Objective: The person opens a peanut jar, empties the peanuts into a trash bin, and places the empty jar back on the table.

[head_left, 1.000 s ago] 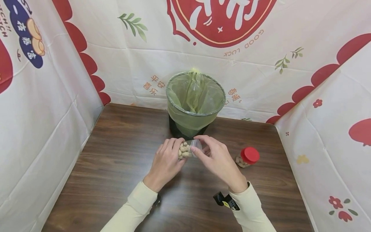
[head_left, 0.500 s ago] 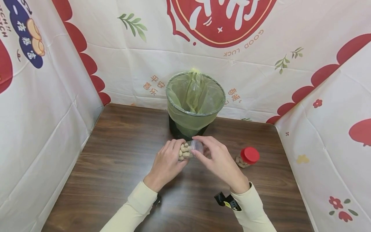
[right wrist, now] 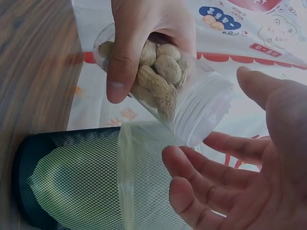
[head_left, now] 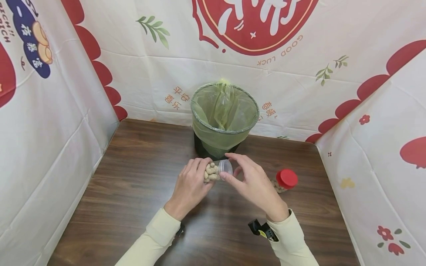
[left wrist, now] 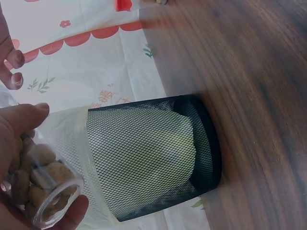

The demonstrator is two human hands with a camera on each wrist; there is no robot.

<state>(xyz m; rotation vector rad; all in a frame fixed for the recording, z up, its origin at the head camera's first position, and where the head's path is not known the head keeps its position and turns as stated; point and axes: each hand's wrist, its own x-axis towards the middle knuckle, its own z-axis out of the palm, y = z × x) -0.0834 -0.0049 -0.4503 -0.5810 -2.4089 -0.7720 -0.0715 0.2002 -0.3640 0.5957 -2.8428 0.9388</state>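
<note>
A clear plastic jar [head_left: 212,172] of unshelled peanuts [right wrist: 160,79] lies tilted on its side between the hands, in front of the bin. My left hand [head_left: 190,184] grips its base end, thumb on one side and fingers on the other. The jar's ridged end [right wrist: 204,112] points right toward my right hand [head_left: 251,181]; I cannot tell whether a clear cap covers it. In the right wrist view, the right thumb stands apart from that end, and the loosely bent fingers lie beside and below it. A second peanut jar [head_left: 277,187] with a red lid [head_left: 287,178] stands right of the right hand.
A black mesh bin [left wrist: 144,153] with a yellow-green bag [head_left: 213,135] folded over its rim stands at the back middle of the brown wooden table [head_left: 133,155]. Printed white cloth [head_left: 149,85] hangs behind the table and on both sides.
My right hand has loosened and spread away from the jar's ridged end, shifting slightly right, now partly covering the red-lidded jar. The left hand keeps its grip on the clear jar.
</note>
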